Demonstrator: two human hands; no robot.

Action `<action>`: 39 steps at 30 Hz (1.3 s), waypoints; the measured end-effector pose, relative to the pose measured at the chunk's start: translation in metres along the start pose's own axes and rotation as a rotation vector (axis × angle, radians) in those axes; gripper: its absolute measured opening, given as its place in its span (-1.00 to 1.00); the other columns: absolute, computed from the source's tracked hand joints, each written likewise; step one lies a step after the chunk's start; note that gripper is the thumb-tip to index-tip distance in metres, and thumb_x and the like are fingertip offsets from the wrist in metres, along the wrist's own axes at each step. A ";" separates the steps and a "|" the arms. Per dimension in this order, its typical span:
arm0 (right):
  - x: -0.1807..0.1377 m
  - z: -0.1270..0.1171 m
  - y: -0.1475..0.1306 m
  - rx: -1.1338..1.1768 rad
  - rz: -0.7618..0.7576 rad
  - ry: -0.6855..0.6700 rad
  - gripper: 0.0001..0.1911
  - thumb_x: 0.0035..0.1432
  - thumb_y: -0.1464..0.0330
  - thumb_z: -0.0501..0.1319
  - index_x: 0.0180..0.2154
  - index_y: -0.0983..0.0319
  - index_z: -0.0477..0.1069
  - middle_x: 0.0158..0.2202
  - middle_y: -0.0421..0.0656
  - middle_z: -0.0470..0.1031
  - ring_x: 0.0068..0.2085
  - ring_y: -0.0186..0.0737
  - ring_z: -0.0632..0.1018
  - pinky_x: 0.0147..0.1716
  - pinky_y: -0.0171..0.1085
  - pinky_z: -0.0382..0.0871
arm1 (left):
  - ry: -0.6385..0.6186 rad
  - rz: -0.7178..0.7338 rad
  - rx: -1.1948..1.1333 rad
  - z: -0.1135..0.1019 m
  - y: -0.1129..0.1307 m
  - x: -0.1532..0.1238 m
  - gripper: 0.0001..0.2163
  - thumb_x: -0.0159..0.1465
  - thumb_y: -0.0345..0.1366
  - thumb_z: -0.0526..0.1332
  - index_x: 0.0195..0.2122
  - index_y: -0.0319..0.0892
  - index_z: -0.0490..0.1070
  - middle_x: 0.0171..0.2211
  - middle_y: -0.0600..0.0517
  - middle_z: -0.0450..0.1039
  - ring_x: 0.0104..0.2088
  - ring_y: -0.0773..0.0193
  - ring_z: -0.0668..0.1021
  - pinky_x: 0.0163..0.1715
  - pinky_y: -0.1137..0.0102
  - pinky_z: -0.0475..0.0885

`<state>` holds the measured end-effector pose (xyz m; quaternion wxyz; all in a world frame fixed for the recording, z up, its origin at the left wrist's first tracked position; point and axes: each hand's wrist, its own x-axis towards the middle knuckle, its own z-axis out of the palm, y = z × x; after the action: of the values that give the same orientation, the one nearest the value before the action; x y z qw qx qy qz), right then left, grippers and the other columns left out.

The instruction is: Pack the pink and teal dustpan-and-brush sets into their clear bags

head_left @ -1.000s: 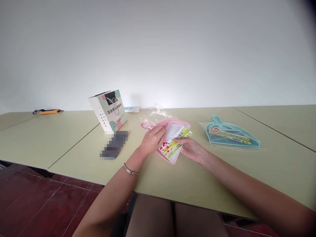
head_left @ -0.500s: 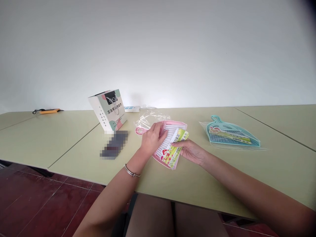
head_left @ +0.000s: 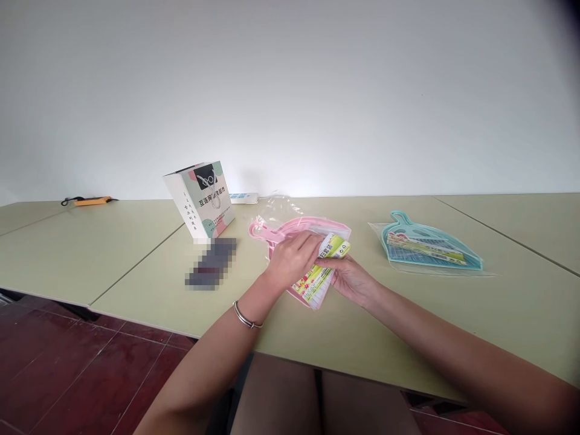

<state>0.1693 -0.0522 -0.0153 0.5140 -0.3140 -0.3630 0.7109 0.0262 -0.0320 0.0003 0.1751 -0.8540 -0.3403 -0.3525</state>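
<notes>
A pink dustpan (head_left: pixel 290 228) with a white-bristled brush and a green and yellow paper label (head_left: pixel 322 272) lies tilted on the pale green table (head_left: pixel 136 266). My left hand (head_left: pixel 292 258) is closed over the brush in the pan, fingers curled on it. My right hand (head_left: pixel 350 279) holds the lower right edge of the set, thumb pressed on the label. A clear plastic bag (head_left: pixel 272 211) lies crumpled just behind the pink handle.
A teal dustpan set (head_left: pixel 428 246) in its clear bag lies to the right. A leaning printed paper box (head_left: pixel 202 199) and a blurred dark object (head_left: pixel 211 263) sit to the left. A white power strip (head_left: pixel 243 197) and an orange tool (head_left: pixel 92 200) rest near the wall.
My left hand slid right across the brush toward the label. The pink set turned and shifted slightly right, its handle now pointing further left and up.
</notes>
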 end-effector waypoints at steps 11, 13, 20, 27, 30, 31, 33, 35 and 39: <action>0.007 -0.006 -0.009 0.192 -0.107 0.134 -0.55 -0.21 0.61 0.32 -0.21 0.17 0.43 -0.34 -0.28 0.60 -0.25 -0.20 0.59 -0.24 -0.27 0.51 | 0.806 -0.795 -0.590 -0.007 -0.015 0.004 -0.61 0.19 -0.16 0.17 0.00 -0.06 0.10 0.09 -0.09 0.15 0.02 0.23 0.36 -0.02 0.28 0.28; 0.007 -0.005 -0.007 0.204 -0.111 0.135 -0.56 -0.21 0.61 0.32 -0.22 0.17 0.43 -0.35 -0.27 0.59 -0.24 -0.19 0.59 -0.25 -0.27 0.52 | 0.654 -1.037 -0.952 -0.004 -0.019 0.008 -0.63 0.23 -0.08 0.10 0.02 -0.04 0.11 0.13 -0.07 0.13 0.05 0.22 0.36 -0.03 0.30 0.30; 0.015 -0.013 -0.004 0.235 -0.218 0.209 -0.64 -0.15 0.61 0.30 -0.26 0.18 0.41 -0.28 -0.24 0.58 -0.17 -0.19 0.58 -0.19 -0.27 0.54 | 0.025 -1.091 -1.503 0.010 -0.013 0.007 -0.64 0.20 0.00 0.10 -0.22 -0.23 0.38 -0.24 -0.07 0.49 -0.21 0.16 0.53 -0.17 0.27 0.41; 0.019 -0.018 -0.009 0.231 -0.237 0.337 -0.60 -0.14 0.66 0.27 -0.23 0.18 0.39 -0.27 -0.24 0.58 -0.21 -0.20 0.59 -0.24 -0.25 0.58 | -0.353 -0.890 -1.568 0.011 -0.001 -0.002 -0.48 0.05 -0.11 0.33 0.03 -0.10 0.30 -0.02 -0.08 0.44 -0.07 0.09 0.51 -0.13 0.20 0.44; 0.018 -0.016 -0.010 0.153 -0.190 0.329 -0.66 -0.11 0.61 0.29 -0.26 0.19 0.40 -0.27 -0.23 0.57 -0.22 -0.24 0.59 -0.28 -0.34 0.57 | -0.330 -0.907 -1.530 0.017 -0.003 -0.004 -0.50 0.00 -0.18 0.38 -0.03 -0.15 0.36 -0.02 -0.10 0.45 -0.03 0.07 0.49 -0.11 0.21 0.43; 0.018 -0.017 -0.010 0.125 -0.161 0.318 -0.69 -0.09 0.59 0.29 -0.26 0.18 0.40 -0.27 -0.24 0.57 -0.22 -0.27 0.59 -0.29 -0.38 0.56 | -0.321 -0.939 -1.520 0.018 -0.005 -0.005 -0.52 -0.01 -0.20 0.39 -0.05 -0.17 0.38 -0.03 -0.11 0.46 -0.04 0.07 0.50 -0.10 0.21 0.43; 0.019 -0.020 -0.014 0.056 -0.067 0.282 -0.75 -0.03 0.54 0.28 -0.27 0.19 0.40 -0.28 -0.23 0.57 -0.24 -0.33 0.58 -0.29 -0.44 0.53 | -0.305 -1.008 -1.504 0.020 -0.012 -0.005 -0.55 -0.03 -0.23 0.40 -0.10 -0.21 0.41 -0.06 -0.12 0.48 -0.08 0.10 0.53 -0.11 0.24 0.44; 0.019 -0.027 -0.022 -0.044 0.058 0.219 -0.83 0.03 0.45 0.27 -0.27 0.20 0.41 -0.31 -0.19 0.57 -0.27 -0.34 0.58 -0.28 -0.43 0.51 | -0.304 -1.067 -1.503 0.020 -0.022 -0.006 -0.57 -0.04 -0.27 0.41 -0.13 -0.25 0.43 -0.09 -0.13 0.50 -0.14 0.15 0.55 -0.13 0.29 0.46; 0.018 -0.055 -0.047 -0.466 0.282 0.053 -0.73 0.03 0.16 0.28 -0.44 0.26 0.40 -0.60 -0.20 0.45 -0.57 -0.40 0.47 -0.57 -0.43 0.42 | -0.314 -1.150 -1.528 0.018 -0.041 -0.009 -0.63 -0.03 -0.32 0.39 -0.18 -0.30 0.46 -0.15 -0.15 0.53 -0.23 0.22 0.58 -0.19 0.38 0.48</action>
<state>0.2331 -0.0150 -0.0071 0.3331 -0.4899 -0.4560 0.6642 0.0019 0.0027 -0.0163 -0.6738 -0.4779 -0.4045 -0.3925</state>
